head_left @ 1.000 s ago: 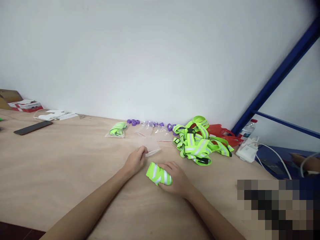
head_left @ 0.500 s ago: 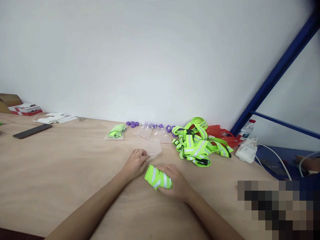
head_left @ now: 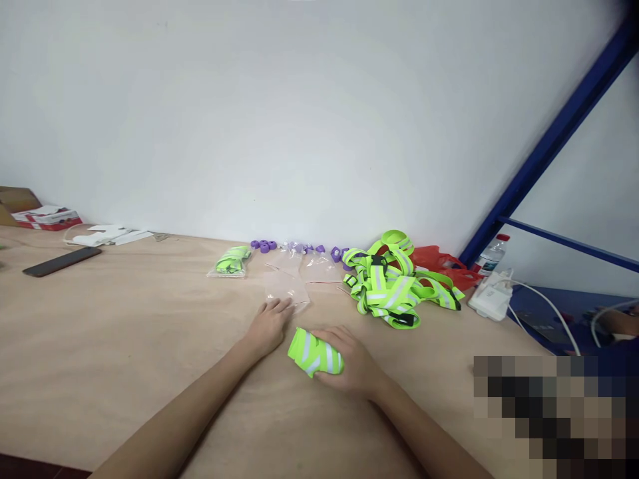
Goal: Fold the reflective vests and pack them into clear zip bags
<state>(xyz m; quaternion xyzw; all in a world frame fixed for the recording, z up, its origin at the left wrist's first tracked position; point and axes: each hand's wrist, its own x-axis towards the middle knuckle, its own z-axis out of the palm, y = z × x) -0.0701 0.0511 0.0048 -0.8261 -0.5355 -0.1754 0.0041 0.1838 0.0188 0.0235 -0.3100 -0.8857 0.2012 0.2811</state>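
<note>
My right hand (head_left: 352, 362) is wrapped around a folded bundle of lime-green reflective strap (head_left: 313, 354) with silver stripes, low over the table. Left of it, my left hand (head_left: 269, 327) lies palm down, fingers stretched out, their tips on the near edge of a clear zip bag (head_left: 286, 287). Two more clear bags lie just behind, one of them a flat zip bag (head_left: 322, 267). A filled bag (head_left: 230, 261) with a green strap inside sits to the left. On the right is a tangled heap of green reflective straps (head_left: 392, 286) with black buckles.
Small purple rolls (head_left: 264, 245) line the wall. Behind the strap heap are a red plastic bag (head_left: 434, 261), a water bottle (head_left: 492, 255) and a white charger (head_left: 492, 297) with cables. A dark flat bar (head_left: 62, 261) and boxes (head_left: 47, 218) lie far left. A blue metal frame (head_left: 544, 153) slants at right.
The clear zip bag has shifted slightly left and now lies flatter on the table. My left fingers have gone from pinching its edge to resting stretched on it. My right hand keeps its hold.
</note>
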